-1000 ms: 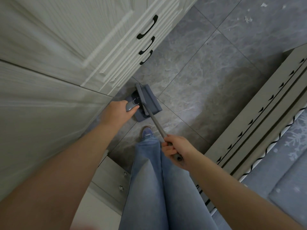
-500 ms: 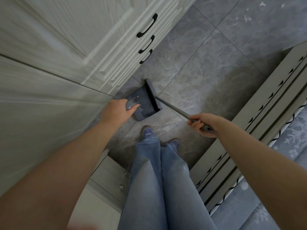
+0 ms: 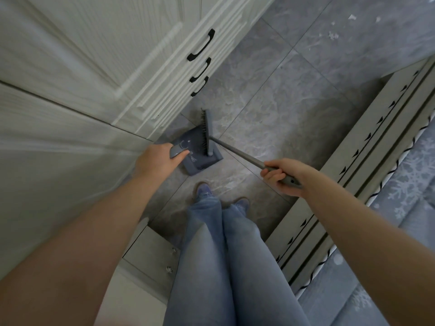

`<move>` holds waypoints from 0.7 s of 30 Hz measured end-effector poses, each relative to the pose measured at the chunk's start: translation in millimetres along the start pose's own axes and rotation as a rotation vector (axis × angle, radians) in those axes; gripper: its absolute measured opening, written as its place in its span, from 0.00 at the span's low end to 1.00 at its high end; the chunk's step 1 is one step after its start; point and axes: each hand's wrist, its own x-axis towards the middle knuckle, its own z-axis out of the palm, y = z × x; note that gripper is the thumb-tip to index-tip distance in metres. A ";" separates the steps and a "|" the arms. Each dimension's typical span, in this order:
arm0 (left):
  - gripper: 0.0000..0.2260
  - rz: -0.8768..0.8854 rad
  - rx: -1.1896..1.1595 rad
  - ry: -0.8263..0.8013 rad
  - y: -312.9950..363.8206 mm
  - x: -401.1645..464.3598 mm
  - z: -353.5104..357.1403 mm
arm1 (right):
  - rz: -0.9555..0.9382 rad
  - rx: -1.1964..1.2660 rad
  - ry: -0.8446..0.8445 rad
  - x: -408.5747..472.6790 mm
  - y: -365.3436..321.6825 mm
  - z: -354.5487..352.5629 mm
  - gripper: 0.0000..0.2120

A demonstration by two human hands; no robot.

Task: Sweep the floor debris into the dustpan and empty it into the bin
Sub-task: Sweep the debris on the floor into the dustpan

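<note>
On the grey marbled tile floor (image 3: 270, 118) beside the white cabinet (image 3: 141, 67), your left hand (image 3: 156, 160) grips the blue-grey plastic dustpan (image 3: 200, 158), your right hand's fingers (image 3: 273, 176) curl round the grey long-handled broom (image 3: 208, 132) at its mouth; white scraps (image 3: 333, 35) lie unswept, emptying pending, no bin visible.

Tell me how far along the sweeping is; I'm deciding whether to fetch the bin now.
Done: no finished step shows. In hand: the left hand grips the dustpan handle, and the right hand holds the broom, its head at the pan's mouth. Left: white debris lies on the far tiles, unswept, and emptying has not begun; no bin is in view.
</note>
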 end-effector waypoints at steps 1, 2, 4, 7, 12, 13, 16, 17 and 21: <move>0.25 0.002 0.011 0.005 2.4 1.8 -1.4 | 0.000 0.036 -0.013 -5.7 -1.0 -3.1 0.13; 0.24 0.001 0.017 0.005 4.5 4.1 -2.3 | -0.010 0.054 -0.015 -10.3 -2.9 -4.5 0.14; 0.23 0.005 0.008 -0.002 11.3 10.1 -3.8 | -0.053 0.052 0.011 -16.4 -9.5 -4.8 0.13; 0.24 0.007 -0.015 0.001 20.5 18.9 -7.8 | -0.168 -0.003 0.116 -14.0 -24.2 2.3 0.11; 0.24 0.005 -0.020 0.055 31.5 33.6 -6.2 | -0.342 -0.136 0.331 20.6 -66.6 22.9 0.07; 0.23 0.010 -0.035 0.067 33.3 37.3 -3.3 | -0.366 -0.164 0.368 31.0 -75.2 26.8 0.06; 0.22 0.012 -0.073 0.056 40.5 44.3 1.1 | -0.414 -0.317 0.456 55.8 -84.5 38.6 0.08; 0.21 0.016 -0.075 0.047 43.5 47.6 1.8 | -0.416 -0.377 0.472 66.3 -83.4 41.0 0.09; 0.21 0.004 -0.053 0.019 48.7 50.7 -2.2 | -0.338 -0.459 0.407 94.0 -34.7 54.8 0.06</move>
